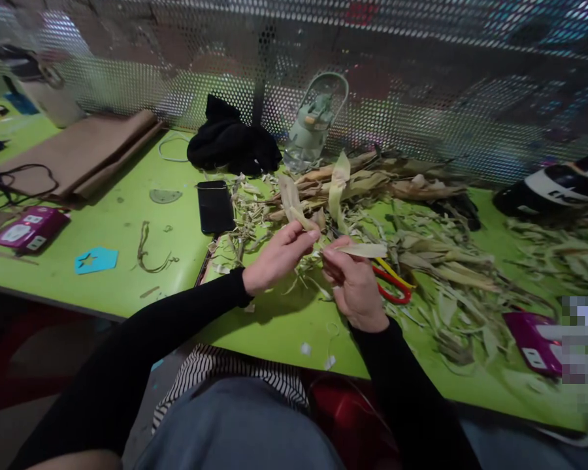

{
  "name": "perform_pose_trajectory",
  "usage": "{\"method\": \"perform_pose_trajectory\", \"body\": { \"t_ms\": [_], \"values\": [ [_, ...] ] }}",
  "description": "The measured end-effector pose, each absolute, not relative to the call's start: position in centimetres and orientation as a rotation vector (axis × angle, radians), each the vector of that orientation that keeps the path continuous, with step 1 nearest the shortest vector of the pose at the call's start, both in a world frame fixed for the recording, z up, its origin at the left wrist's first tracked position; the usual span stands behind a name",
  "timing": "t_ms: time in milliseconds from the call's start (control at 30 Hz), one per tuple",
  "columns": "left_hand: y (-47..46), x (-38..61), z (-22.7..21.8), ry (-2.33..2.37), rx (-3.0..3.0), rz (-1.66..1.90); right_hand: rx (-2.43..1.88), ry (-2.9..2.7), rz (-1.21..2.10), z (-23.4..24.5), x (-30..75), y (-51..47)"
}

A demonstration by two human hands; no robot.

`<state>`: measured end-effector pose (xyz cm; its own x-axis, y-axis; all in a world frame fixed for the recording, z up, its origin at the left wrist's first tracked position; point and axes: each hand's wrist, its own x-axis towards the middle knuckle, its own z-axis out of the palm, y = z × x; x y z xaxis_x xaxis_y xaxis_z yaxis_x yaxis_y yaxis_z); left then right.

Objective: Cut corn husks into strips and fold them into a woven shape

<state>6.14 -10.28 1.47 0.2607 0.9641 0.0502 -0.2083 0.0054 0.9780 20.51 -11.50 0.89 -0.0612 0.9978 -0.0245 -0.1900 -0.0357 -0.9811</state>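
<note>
L hand (pixel 280 260) & R hand (pixel 355 285) pinch pale, ribbon-like dry husk strips (pixel 290 198) at their fingertips (red looped plastic handle (pixel 400 300) beside R), prob. mid-shaping, w/ next move needing both pinches steady.

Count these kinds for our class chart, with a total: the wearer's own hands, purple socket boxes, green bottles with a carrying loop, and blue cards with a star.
Wearer's hands: 2 (left hand and right hand)
Purple socket boxes: 2 (left box, right box)
Green bottle: 1
Blue star card: 1
Total: 6
</note>
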Motion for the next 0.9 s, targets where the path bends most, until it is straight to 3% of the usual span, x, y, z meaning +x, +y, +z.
{"method": "perform_pose_trajectory", "body": {
  "t_ms": [200,533,800,900],
  "values": [
    [-9.9,5.3,1.4,0.889,1.096,0.962,-1.119,-1.184,1.253,-0.2,21.0,-11.0],
    [-8.9,4.5,0.8,0.944,1.706,0.816,-1.247,-1.532,0.769,-0.5,21.9,-11.2],
    [-9.2,4.4,1.4,0.964,1.891,0.750,-1.166,-1.297,1.290,-0.8,22.5,-10.3],
    [-9.3,4.6,1.2,0.984,1.895,0.737,-1.181,-1.244,1.305,-1.0,22.6,-10.2]
  ]
}}
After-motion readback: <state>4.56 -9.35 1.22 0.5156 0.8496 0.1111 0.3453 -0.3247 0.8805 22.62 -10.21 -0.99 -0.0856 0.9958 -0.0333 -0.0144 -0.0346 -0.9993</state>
